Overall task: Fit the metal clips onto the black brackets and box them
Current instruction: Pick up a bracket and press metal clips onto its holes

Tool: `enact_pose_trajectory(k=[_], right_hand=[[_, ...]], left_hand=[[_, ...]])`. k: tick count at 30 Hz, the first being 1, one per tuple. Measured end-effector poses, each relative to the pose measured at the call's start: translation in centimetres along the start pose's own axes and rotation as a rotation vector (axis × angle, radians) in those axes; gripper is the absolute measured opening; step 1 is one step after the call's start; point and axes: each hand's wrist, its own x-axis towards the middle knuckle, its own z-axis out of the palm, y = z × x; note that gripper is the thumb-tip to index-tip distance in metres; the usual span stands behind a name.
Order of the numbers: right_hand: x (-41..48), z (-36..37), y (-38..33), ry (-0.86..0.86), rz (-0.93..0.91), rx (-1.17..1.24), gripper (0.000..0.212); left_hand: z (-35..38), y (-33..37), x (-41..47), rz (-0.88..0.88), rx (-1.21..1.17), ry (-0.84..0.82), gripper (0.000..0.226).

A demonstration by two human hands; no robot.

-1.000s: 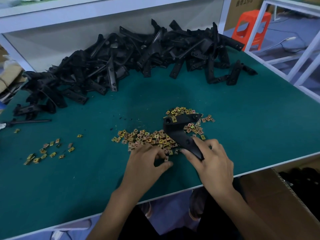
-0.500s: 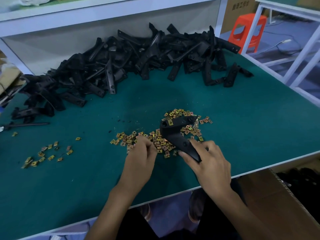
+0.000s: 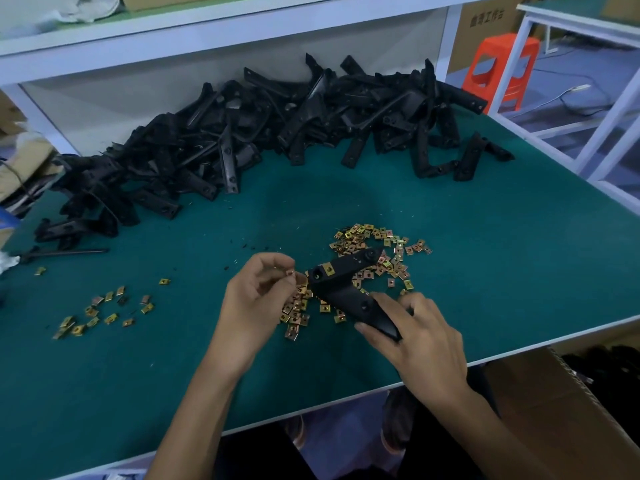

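bracket (image 3: 349, 289) gripped in my right hand (image 3: 422, 337), one clip (image 3: 290, 273) pinched in my left hand (image 3: 256, 299)

bracket held just over the loose clips (image 3: 374, 244) on the green table (image 3: 485, 254); right fingers wrap its lower leg, left fingertips hold the clip just beside its upper end. a fitted clip (image 3: 330, 270) looks seated already. my read: face the clip's open side to the edge, line it with the hole, push square. box (image 3: 554, 393) waits lower right.
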Motion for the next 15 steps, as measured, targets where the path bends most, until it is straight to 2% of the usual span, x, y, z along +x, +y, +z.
enact_pose_trajectory(k=[7,15], right_hand=[[-0.1,0.0,0.2,0.010,-0.085,-0.035,0.055],[-0.1,0.1,0.4,0.014,-0.186,-0.054,0.053]], left_hand=[[-0.1,1.3,0.2,0.072,0.006,-0.004,0.035],[1.4,2.9,1.6,0.116,0.157,-0.104,0.018]])
